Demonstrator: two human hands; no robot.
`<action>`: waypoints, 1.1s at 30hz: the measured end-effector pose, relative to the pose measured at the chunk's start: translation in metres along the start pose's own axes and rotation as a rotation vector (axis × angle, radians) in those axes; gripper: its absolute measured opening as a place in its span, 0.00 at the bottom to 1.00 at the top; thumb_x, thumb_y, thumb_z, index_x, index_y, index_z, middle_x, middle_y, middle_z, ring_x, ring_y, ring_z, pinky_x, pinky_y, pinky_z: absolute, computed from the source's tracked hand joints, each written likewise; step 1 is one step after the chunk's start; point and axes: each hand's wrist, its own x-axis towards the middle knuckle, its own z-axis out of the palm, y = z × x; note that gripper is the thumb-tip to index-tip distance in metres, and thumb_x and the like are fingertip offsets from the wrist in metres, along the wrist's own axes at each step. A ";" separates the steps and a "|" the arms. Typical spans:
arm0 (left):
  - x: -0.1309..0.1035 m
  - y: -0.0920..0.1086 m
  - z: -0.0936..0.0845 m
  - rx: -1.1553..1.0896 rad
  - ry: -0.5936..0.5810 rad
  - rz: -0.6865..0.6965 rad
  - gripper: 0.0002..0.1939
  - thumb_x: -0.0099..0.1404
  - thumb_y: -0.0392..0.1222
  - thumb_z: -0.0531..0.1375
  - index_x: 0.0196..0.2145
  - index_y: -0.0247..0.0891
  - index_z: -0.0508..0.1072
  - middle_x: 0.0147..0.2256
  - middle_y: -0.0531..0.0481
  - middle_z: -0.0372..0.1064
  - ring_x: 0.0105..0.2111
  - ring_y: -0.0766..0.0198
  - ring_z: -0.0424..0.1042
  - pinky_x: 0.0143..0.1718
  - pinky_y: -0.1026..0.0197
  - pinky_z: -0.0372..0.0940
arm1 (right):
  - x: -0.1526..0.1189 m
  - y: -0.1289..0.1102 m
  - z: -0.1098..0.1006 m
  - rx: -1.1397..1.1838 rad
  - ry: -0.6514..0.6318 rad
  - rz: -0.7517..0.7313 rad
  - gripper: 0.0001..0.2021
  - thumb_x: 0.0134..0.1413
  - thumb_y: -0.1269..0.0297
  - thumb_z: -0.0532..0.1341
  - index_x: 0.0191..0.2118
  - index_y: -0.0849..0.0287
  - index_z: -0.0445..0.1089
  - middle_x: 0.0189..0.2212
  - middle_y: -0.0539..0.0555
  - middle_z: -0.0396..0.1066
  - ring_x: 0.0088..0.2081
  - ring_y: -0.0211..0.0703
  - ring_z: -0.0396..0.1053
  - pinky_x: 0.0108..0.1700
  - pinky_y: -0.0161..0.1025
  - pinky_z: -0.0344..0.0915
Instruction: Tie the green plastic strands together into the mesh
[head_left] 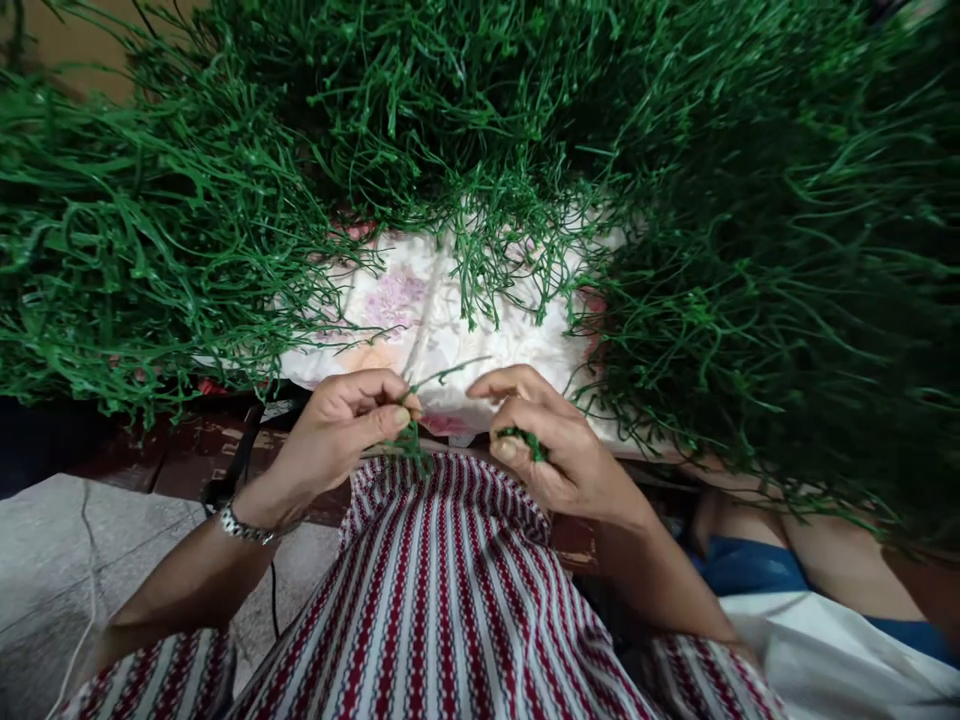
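A thin dark-green branching sprig (pixel 411 442) is pinched between thumb and forefinger of the bent-wristed left hand (pixel 349 418). Beside it, the right hand (pixel 559 445) curls around a small green bunch (pixel 531 442), forefinger raised. Beyond, tangled green sprig heaps (pixel 150 250) lie on white floral-patterned sheeting (pixel 420 300).

right-side greens (pixel 825 300): edge-cut, blurred (dim too) | sprigs (pixel 534 443): partly hidden inside right hand (pixel 566 455)

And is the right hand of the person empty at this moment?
No, the right hand has its fingers curled around a small bunch of green stems, which shows beside the thumb.
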 end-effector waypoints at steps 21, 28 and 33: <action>-0.005 -0.041 0.022 -0.174 0.114 0.065 0.09 0.58 0.44 0.61 0.26 0.35 0.70 0.21 0.54 0.62 0.21 0.70 0.60 0.24 0.68 0.59 | 0.005 0.012 0.052 0.177 -0.020 0.144 0.10 0.56 0.70 0.53 0.25 0.59 0.54 0.21 0.45 0.51 0.24 0.31 0.49 0.28 0.30 0.49; -0.011 -0.039 0.018 -0.287 -0.031 0.049 0.08 0.57 0.41 0.62 0.26 0.34 0.71 0.21 0.54 0.61 0.20 0.72 0.55 0.21 0.69 0.52 | 0.002 0.013 0.048 0.432 -0.168 0.124 0.13 0.60 0.61 0.54 0.26 0.62 0.59 0.22 0.47 0.54 0.25 0.31 0.53 0.28 0.30 0.54; -0.017 -0.037 0.021 -0.266 -0.037 0.050 0.09 0.57 0.42 0.62 0.25 0.34 0.71 0.22 0.52 0.62 0.22 0.71 0.58 0.23 0.68 0.54 | 0.000 0.013 0.046 0.382 -0.167 0.081 0.19 0.59 0.58 0.55 0.21 0.59 0.52 0.19 0.45 0.48 0.22 0.30 0.48 0.25 0.31 0.50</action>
